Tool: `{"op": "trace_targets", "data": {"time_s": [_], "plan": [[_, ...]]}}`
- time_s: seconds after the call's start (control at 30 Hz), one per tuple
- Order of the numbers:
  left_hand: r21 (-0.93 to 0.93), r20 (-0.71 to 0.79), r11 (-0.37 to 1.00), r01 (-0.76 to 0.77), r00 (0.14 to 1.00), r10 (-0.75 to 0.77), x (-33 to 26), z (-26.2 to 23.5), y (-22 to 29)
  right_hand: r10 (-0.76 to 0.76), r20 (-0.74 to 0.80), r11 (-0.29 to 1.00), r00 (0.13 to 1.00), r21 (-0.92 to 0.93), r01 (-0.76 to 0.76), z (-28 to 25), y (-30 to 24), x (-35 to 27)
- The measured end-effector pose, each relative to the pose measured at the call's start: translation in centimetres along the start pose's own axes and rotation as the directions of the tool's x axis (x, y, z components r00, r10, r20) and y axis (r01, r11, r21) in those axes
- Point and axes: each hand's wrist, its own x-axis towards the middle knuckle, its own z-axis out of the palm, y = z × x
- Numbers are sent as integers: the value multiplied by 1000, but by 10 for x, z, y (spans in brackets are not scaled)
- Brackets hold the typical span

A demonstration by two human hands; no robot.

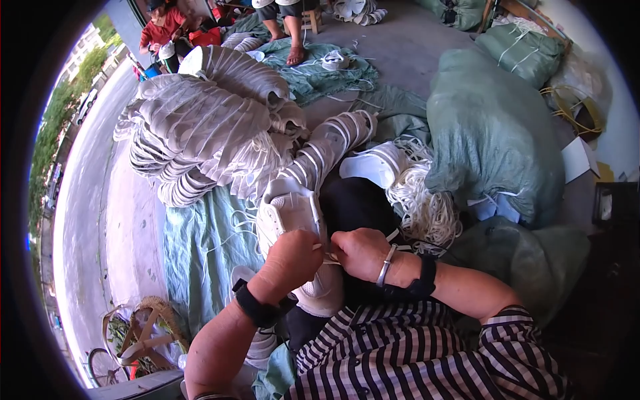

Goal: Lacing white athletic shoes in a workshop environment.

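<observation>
A white shoe upper (pixel 289 208) rests on my lap, its collar away from me and its rounded toe towards me. Over its lacing area, my left hand (pixel 290 260) is closed in a pinch on a white shoelace (pixel 318 247). Close beside it on the right, my right hand (pixel 363 255) is also closed, fingertips on the lace at the shoe's edge. The fingers hide much of the eyelets. To the right of my knee lies a loose heap of white laces (pixel 427 207), with another white upper (pixel 375 165) against it.
Large stacks of nested white uppers (pixel 200 127) stand at front left on a green sheet (pixel 200 250). A bulging green sack (pixel 493 127) stands at right. A woven basket (pixel 150 330) sits lower left by the road. Farther off, a person in red (pixel 170 27) sits working; another person's legs (pixel 293 33) show.
</observation>
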Motion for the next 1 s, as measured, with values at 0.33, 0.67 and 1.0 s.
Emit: {"op": "trace_targets", "data": {"time_s": [0.33, 0.67, 1.0], "plan": [[241, -164, 965, -108, 975, 150, -4, 40, -11, 29, 120, 994, 992, 97, -41, -2, -3, 8], [57, -371, 998, -15, 928, 35, -24, 51, -7, 263, 545, 727, 796, 430, -535, -15, 2, 10], [-42, -321, 995, -89, 945, 71, -22, 50, -9, -212, 34, 977, 977, -33, 213, -10, 1, 13]]}}
